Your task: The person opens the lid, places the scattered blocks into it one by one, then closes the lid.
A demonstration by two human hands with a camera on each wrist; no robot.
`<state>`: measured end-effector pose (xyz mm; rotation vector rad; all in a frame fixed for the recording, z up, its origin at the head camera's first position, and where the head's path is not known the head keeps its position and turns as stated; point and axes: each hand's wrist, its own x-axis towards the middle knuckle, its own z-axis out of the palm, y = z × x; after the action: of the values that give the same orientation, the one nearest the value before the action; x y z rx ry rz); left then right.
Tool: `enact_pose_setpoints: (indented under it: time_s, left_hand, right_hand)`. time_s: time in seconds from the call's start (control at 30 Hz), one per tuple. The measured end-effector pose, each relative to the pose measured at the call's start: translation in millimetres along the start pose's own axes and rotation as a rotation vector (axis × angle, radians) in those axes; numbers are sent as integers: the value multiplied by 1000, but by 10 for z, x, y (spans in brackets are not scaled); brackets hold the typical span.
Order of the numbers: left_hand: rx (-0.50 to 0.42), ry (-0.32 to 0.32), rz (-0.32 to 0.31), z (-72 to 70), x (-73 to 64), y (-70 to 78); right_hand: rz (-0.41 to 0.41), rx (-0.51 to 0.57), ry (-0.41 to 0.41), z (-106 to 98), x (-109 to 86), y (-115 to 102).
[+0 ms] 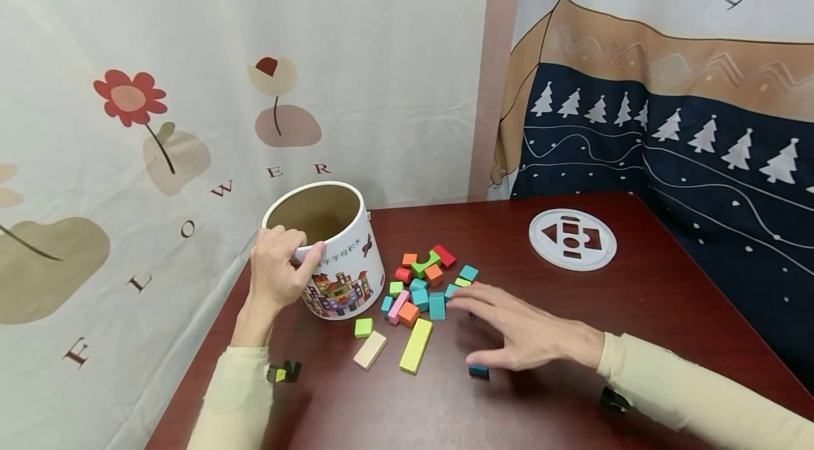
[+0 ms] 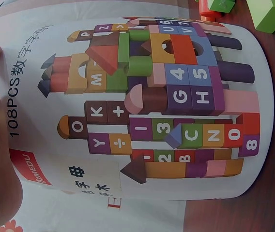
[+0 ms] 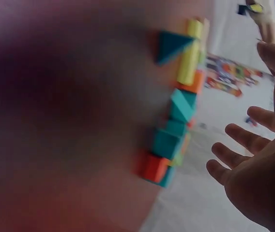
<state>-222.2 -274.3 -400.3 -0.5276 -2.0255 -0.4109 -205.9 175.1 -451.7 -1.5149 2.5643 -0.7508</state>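
My left hand (image 1: 278,263) grips the near rim of a white bucket (image 1: 346,280), its thumb on the outside wall. The bucket tilts slightly, and its shadowed inside shows no blocks from this angle. In the left wrist view, printed lettering and a block castle cover the bucket's side (image 2: 142,111). My right hand (image 1: 518,330) hovers over the table with fingers spread, holding nothing. Beside its fingertips lies a pile of small coloured blocks (image 1: 420,299). A dark blue block (image 1: 479,371), a triangle in the right wrist view, sits partly hidden under the right thumb.
A round white lid (image 1: 572,239) with shaped cut-outs lies at the back right of the dark red table (image 1: 496,238). Nearer me are a long yellow block (image 1: 416,346), a plain wooden block (image 1: 370,350) and a green block (image 1: 364,328). Printed curtains (image 1: 394,83) hang behind.
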Motion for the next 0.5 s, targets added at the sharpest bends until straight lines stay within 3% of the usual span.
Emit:
enact_pose_setpoints:
  time_s: [0.2,0.5]
  left_hand:
    - [4,8,7,12,-4,-3]
    - [23,-42,-24,-18,-16,2]
  right_hand:
    - [-72,-75,-47,222,-94,51]
    - [-72,-107,-90,331,-100,87]
